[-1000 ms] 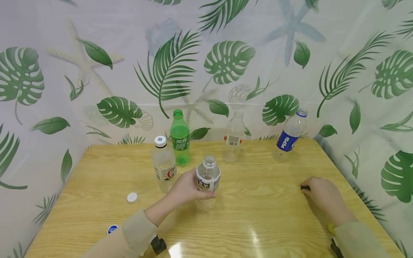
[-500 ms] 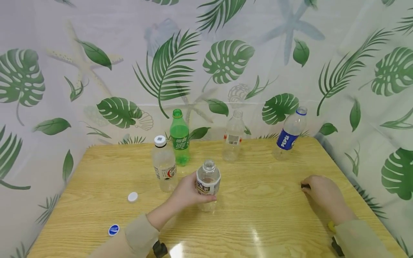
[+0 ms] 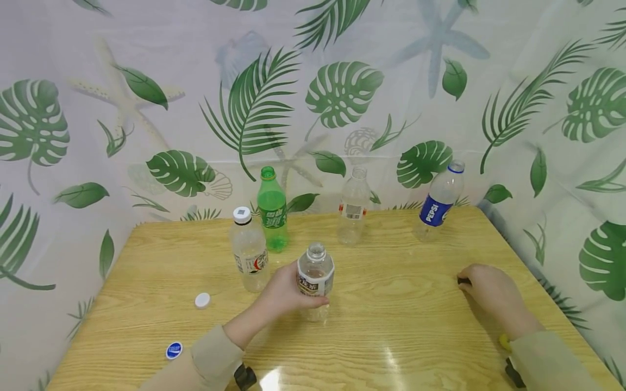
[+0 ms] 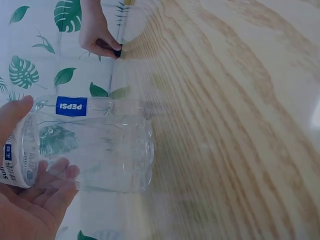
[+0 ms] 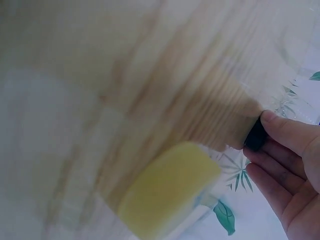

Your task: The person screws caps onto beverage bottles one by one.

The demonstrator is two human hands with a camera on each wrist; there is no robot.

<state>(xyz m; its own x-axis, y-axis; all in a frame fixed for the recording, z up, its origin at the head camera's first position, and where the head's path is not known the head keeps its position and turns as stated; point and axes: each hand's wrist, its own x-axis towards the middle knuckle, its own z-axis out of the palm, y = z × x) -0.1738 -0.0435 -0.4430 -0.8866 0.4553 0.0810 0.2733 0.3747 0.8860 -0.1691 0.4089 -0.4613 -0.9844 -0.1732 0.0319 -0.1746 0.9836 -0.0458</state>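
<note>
A clear plastic bottle (image 3: 315, 270) with a white paper-like label and an uncapped mouth is upright near the middle of the table. My left hand (image 3: 282, 292) grips it round the label, thumb in front. In the left wrist view the base of the bottle (image 4: 100, 155) is right at the wood surface. Over at the table's right side, my right hand (image 3: 496, 293) pinches a black bottle cap (image 5: 256, 135) between thumb and fingers, close to the tabletop. In the head view most of this cap is hidden by the fingers.
Behind stand a white-capped bottle (image 3: 249, 255), a green bottle (image 3: 273, 214), a clear bottle (image 3: 353, 212) and a Pepsi bottle (image 3: 437, 209). A white cap (image 3: 202, 300) and a blue cap (image 3: 174, 351) lie left; a yellow cap (image 5: 170, 190) lies by the right wrist.
The head view has turned slightly, and the held bottle's mouth has dipped a little. Both hands keep their holds in nearly the same places.
</note>
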